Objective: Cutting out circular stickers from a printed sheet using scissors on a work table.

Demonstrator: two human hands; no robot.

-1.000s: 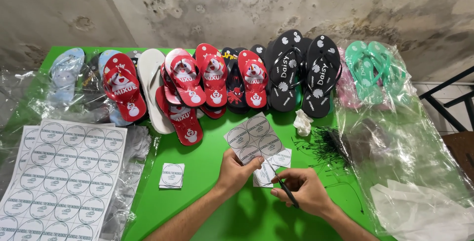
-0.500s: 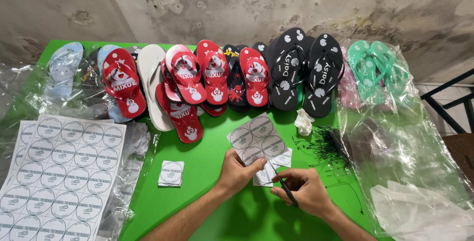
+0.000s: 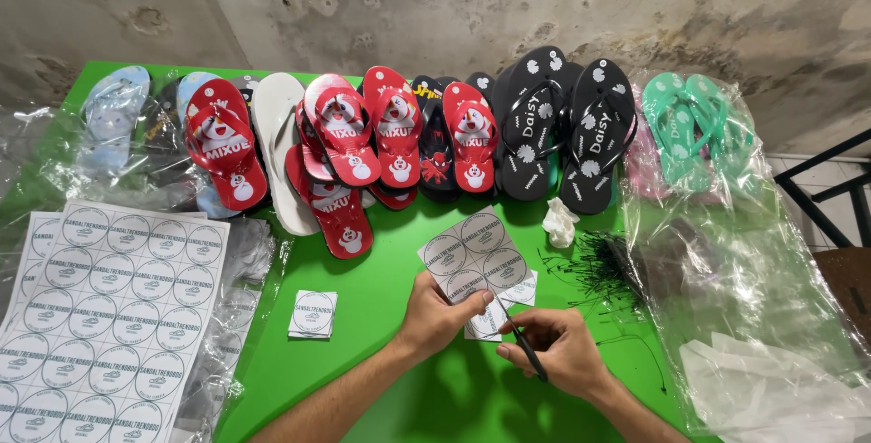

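We see the left hand (image 3: 442, 313) pinching a small sheet of round labels (image 3: 475, 257) — held just above the green table (image 3: 381, 262), near the flip-flops (image 3: 381, 139). The right hand (image 3: 561, 350) grips black scissors (image 3: 523, 345), fingers closed on the handles, blades at the sheet's lower edge.

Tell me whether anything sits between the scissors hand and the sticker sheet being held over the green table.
Nothing visible does. The left hand holds the small sticker sheet by its lower edge, and the right hand has the scissors angled up at that same edge. Cut label pieces lie under it, not between.
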